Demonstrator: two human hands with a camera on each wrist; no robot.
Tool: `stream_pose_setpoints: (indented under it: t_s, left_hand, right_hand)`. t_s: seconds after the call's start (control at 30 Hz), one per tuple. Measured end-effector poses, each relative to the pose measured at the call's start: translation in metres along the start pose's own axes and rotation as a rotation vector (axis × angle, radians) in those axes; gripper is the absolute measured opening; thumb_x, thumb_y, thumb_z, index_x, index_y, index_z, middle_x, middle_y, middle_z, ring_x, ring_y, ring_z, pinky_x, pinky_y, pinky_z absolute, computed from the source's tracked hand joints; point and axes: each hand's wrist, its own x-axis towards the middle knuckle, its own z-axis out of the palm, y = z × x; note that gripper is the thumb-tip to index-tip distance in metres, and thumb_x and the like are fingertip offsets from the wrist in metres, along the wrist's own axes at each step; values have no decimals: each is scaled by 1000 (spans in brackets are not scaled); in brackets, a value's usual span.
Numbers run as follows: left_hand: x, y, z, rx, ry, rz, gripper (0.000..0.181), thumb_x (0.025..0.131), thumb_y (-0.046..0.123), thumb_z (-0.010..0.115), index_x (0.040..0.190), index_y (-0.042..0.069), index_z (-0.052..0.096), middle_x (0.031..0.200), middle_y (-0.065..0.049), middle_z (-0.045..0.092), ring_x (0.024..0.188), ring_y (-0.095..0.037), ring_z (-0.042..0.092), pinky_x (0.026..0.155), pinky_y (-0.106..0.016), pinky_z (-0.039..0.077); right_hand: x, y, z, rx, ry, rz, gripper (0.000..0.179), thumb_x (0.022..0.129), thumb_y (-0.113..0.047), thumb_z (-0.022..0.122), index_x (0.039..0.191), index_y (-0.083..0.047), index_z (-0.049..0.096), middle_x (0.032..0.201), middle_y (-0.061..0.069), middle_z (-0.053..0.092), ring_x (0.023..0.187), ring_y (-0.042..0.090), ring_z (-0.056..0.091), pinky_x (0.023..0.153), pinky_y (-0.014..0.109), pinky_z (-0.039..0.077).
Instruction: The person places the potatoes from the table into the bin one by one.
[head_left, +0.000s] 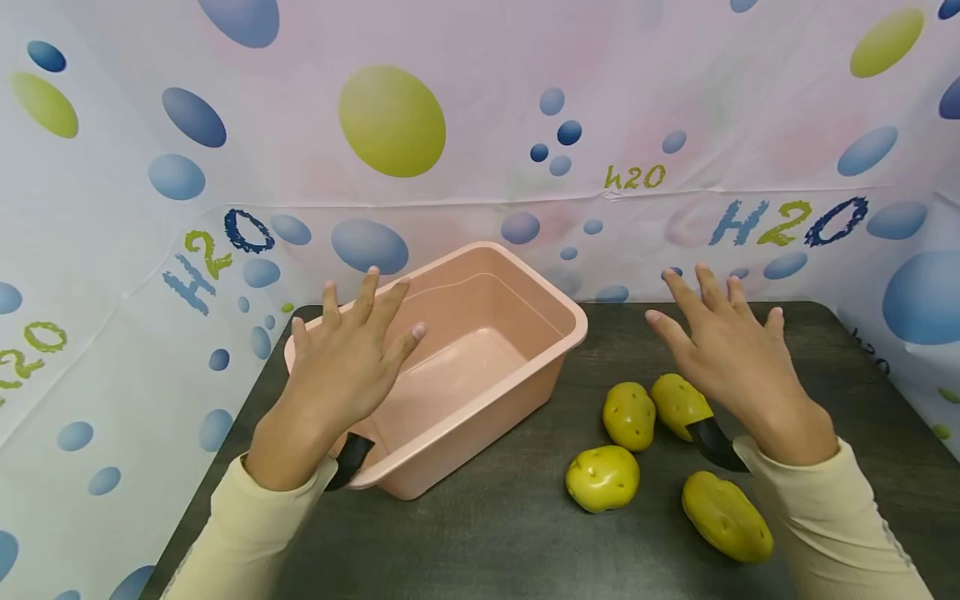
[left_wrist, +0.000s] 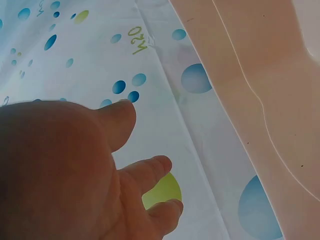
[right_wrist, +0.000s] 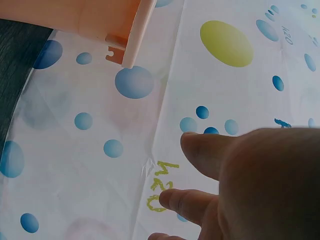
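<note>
In the head view my left hand [head_left: 341, 367] hovers over the left side of a pink plastic basin [head_left: 480, 421], its fingers spread and holding nothing. The basin stands at an angle on the dark table, and no objects show inside it. My right hand [head_left: 731, 358] is raised to the right of the basin, fingers apart, also holding nothing. Below and left of it lie several yellow-green potatoes: one [head_left: 628, 416] beside another [head_left: 677, 404] partly covered by a black strap, one [head_left: 602, 478] nearer the front, and a longer one [head_left: 726, 517] by the right sleeve.
The dark wooden table [head_left: 487, 542] reaches to a white curtain [head_left: 480, 108] printed with blue and green dots, which rises behind it and along both sides. A black strap [head_left: 712, 442] sticks out from the right cuff, another [head_left: 351, 460] from the left cuff.
</note>
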Motion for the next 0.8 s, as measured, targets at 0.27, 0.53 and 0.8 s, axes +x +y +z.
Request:
stream_pose_setpoints:
  t_s: [0.27,0.53,0.8]
  left_hand:
    - [-9,-7,-2,7,23,-6,68,109,61,31,169,32,16,178,-7,-3,158,-54,-11,115,-88,-4]
    - [-21,-14,-3,18,37,-22,70,108,64,31,169,32,17,178,-7,-2,158,-53,-11,115,-87,-3]
    - [-32,-20,-4,13,53,-26,71,108,65,30,169,31,18,178,-8,0,159,-53,-11,116,-86,-4]
  right_hand:
    - [-4,2,1,-8,5,2,75,111,-58,28,169,-14,11,172,30,-4,152,64,-2,110,91,-4]
    - [-6,5,1,-5,11,2,75,111,-57,29,169,-13,12,172,30,-3,153,63,-2,110,91,-4]
    - [-12,13,3,-7,8,9,77,110,-60,28,169,-12,11,172,30,-2,154,61,-2,110,91,-3]
